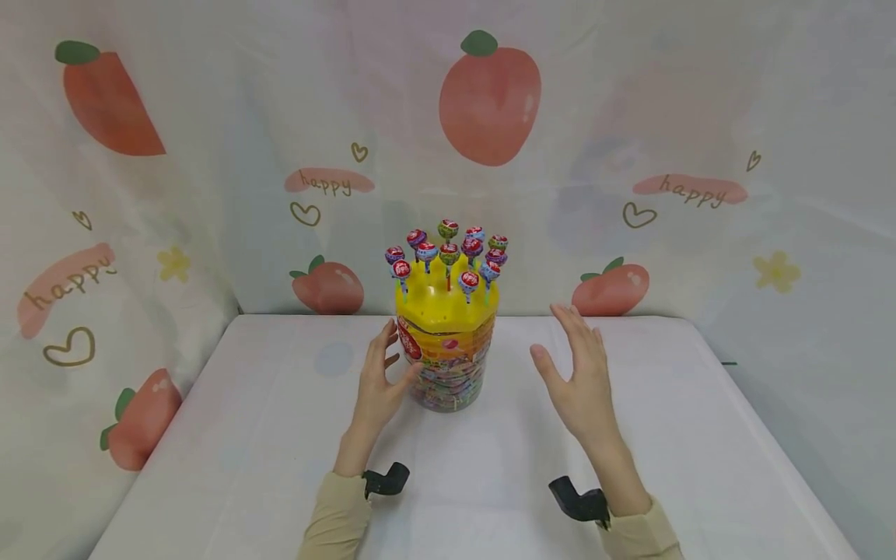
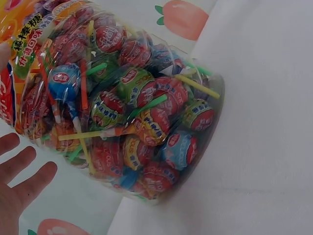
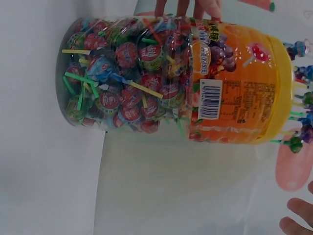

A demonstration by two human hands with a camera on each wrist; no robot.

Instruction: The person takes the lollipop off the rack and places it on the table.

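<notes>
A clear plastic jar [image 1: 448, 373] stands upright on the table, full of wrapped lollipops [image 2: 137, 88]. Its yellow lid [image 1: 448, 299] has several lollipops [image 1: 449, 253] stuck upright in it by their sticks. Close against the jar's left side is my left hand [image 1: 381, 389], fingers spread and slightly bent, the thumb in front of the jar's edge; whether it touches cannot be told. In the left wrist view its fingers [image 2: 34, 174] show apart from the jar. My right hand [image 1: 577, 381] is raised to the right of the jar, away from it, fingers extended and holding nothing.
A white cloth covers the table [image 1: 280, 435], whose far edge meets a hanging curtain [image 1: 420, 93] printed with peaches, hearts and lettering. Black wrist mounts [image 1: 581, 500] sit at both cuffs. The jar's barcode label [image 3: 210, 99] faces the right wrist camera.
</notes>
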